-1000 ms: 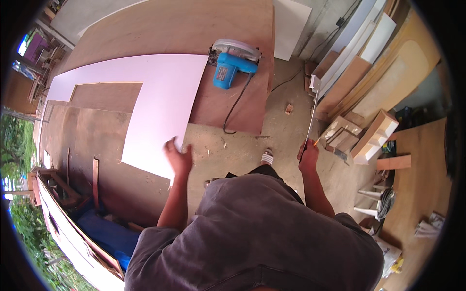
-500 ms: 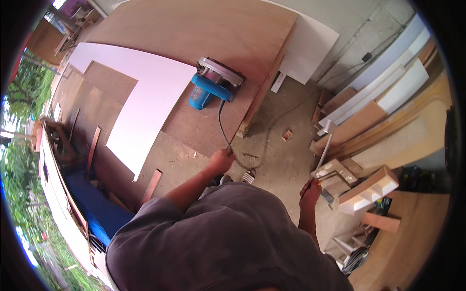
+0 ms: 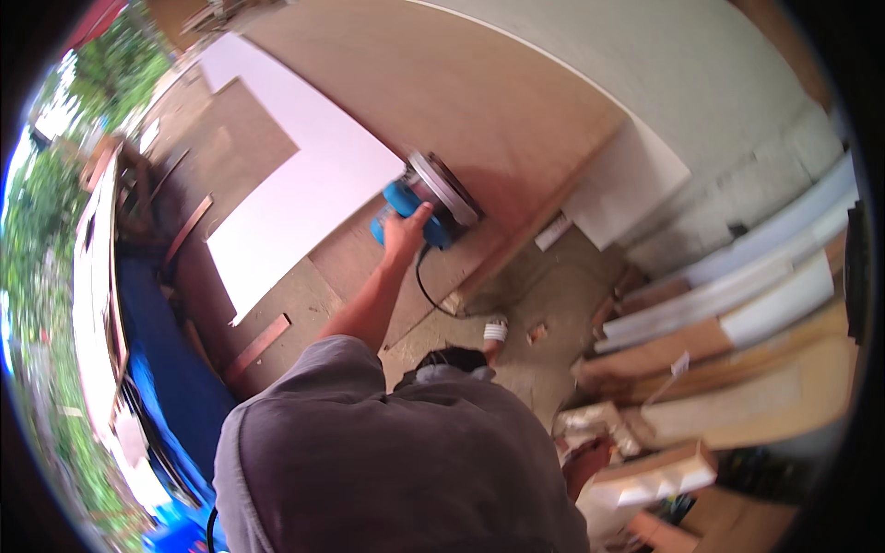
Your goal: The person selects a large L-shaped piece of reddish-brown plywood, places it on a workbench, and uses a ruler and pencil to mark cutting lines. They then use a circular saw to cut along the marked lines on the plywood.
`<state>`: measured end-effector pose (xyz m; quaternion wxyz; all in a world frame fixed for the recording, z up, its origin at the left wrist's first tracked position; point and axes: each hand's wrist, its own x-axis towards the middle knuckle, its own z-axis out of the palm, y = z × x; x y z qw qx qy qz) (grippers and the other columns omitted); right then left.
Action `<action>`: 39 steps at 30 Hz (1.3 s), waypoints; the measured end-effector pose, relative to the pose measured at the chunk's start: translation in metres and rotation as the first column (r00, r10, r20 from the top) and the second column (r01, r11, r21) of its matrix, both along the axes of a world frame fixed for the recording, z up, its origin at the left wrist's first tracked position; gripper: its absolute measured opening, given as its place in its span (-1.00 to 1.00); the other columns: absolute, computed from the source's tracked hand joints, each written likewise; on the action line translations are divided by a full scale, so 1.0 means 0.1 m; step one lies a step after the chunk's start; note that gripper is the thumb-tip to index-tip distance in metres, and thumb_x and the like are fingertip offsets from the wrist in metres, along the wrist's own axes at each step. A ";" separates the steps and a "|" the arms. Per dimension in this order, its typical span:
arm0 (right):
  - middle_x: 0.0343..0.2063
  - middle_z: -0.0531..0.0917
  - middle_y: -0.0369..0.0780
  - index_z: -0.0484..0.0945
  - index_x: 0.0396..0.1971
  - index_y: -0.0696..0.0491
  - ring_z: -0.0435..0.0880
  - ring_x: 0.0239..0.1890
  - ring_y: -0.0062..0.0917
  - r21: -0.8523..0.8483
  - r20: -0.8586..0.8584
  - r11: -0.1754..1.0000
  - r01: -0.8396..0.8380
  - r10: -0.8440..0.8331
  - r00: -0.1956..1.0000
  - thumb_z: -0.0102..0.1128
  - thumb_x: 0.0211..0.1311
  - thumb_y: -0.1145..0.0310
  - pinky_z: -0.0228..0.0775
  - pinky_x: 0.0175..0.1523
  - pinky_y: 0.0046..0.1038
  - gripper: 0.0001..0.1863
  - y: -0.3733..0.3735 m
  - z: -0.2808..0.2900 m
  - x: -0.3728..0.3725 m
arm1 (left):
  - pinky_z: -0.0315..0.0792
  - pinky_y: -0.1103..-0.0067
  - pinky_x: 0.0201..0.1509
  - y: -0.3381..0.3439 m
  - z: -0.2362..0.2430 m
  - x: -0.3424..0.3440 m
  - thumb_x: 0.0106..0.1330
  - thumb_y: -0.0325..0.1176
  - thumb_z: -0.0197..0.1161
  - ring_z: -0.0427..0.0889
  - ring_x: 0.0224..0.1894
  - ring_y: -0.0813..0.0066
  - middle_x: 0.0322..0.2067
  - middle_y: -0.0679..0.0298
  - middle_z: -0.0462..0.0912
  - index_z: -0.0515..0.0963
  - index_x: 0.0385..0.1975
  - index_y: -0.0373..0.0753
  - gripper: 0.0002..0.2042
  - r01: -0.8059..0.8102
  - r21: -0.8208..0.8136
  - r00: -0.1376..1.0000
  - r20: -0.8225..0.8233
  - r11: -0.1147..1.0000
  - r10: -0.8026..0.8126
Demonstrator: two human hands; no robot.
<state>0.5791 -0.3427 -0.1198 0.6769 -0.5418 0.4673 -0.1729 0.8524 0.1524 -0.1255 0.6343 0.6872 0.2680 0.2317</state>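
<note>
My left hand (image 3: 406, 227) is closed round the blue handle of a circular saw (image 3: 444, 192). The saw rests on a brown plywood sheet (image 3: 479, 101), close to the corner of a white, notched board (image 3: 304, 198). A black power cord (image 3: 426, 288) curves down from its handle. Low on the right, my right hand (image 3: 590, 453) is smeared by motion. It seems closed on a long, thin rod-like tool (image 3: 679, 365) with a pale block at its far end; its kind is unclear.
Long boards (image 3: 719, 336) and panels lean along the right wall, with a wooden box-like piece (image 3: 659, 472) nearer me. A blue tarp (image 3: 161, 341) lies left, near a reddish wood strip (image 3: 260, 343). A sandalled foot (image 3: 495, 334) stands beyond my body.
My left hand has gone from holding the cord to gripping the saw's handle. My right hand has drawn back toward me with the rod-like tool. The whole view has turned.
</note>
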 end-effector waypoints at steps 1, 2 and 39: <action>-0.77 0.21 -0.44 0.28 -0.59 -0.10 0.15 -0.80 -0.73 0.002 -0.045 1.000 0.006 -0.006 0.999 -0.03 0.29 0.28 -0.04 -0.72 -0.59 -0.77 -0.15 -0.05 0.12 | 0.51 0.41 -0.31 -0.03 0.02 0.08 0.19 -0.15 0.42 0.66 -0.42 0.33 -0.46 0.15 0.68 0.61 -0.31 -0.34 -0.66 -0.046 -0.162 0.999 0.001 0.986 0.047; -0.80 0.20 -0.45 0.30 -0.57 -0.09 0.13 -0.81 -0.74 0.014 -0.005 1.000 -0.003 0.003 1.000 -0.05 0.35 0.24 -0.04 -0.72 -0.59 -0.74 -0.29 -0.13 0.23 | 0.48 0.44 -0.36 -0.08 0.04 0.14 0.18 -0.21 0.40 0.63 -0.46 0.36 -0.50 0.18 0.65 0.59 -0.36 -0.32 -0.73 -0.069 -0.324 0.997 0.019 0.944 0.079; -0.79 0.25 -0.40 0.37 -0.48 -0.05 0.18 -0.83 -0.70 -0.284 -0.293 0.875 -0.392 0.310 0.905 -0.06 0.43 0.02 0.04 -0.75 -0.57 -0.64 -1.60 0.02 2.57 | 0.50 0.32 0.00 -1.86 -0.06 3.77 0.07 -0.22 0.42 0.67 -0.15 0.07 -0.20 -0.08 0.66 0.44 -0.04 -0.48 -0.45 -0.358 -0.389 0.925 -0.023 0.849 0.380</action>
